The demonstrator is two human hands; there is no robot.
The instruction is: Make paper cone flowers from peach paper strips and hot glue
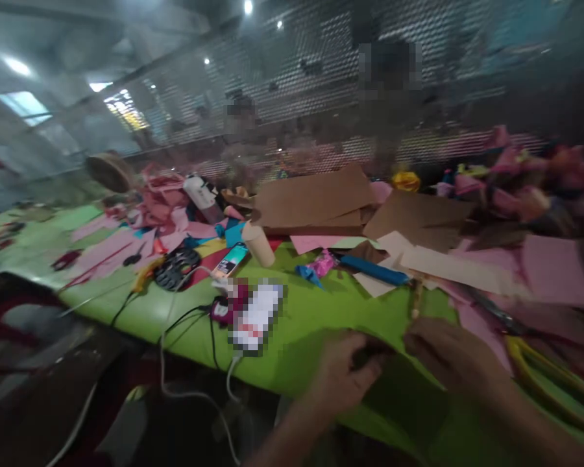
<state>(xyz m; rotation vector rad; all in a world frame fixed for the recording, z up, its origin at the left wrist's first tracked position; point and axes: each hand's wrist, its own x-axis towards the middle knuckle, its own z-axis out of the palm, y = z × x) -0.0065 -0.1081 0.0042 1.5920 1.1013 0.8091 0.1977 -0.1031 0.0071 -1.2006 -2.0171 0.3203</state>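
Note:
My left hand [348, 370] is just above the front part of the green-covered table, its fingers curled in. Something dark shows between its thumb and fingers, too blurred to name. To the right of it, my right hand [445, 353] has its fingers bent together and pointing inward; whatever they hold, if anything, is hidden. A small tan stick-like piece [416, 297] lies just beyond the right fingertips. Large scissors with yellow handles [540, 376] lie right of my right hand. Beyond both hands is a blue rolled strip [374, 269], beside a pink and blue paper piece [318, 266].
Phones [257, 318] with cables sit left of my hands near the table edge. A beige cardboard tube [259, 245] stands tilted behind them. Brown sheets [316, 198], pink paper [559, 266] and a black round holder [178, 267] spread across the table. Blurred people are at the back.

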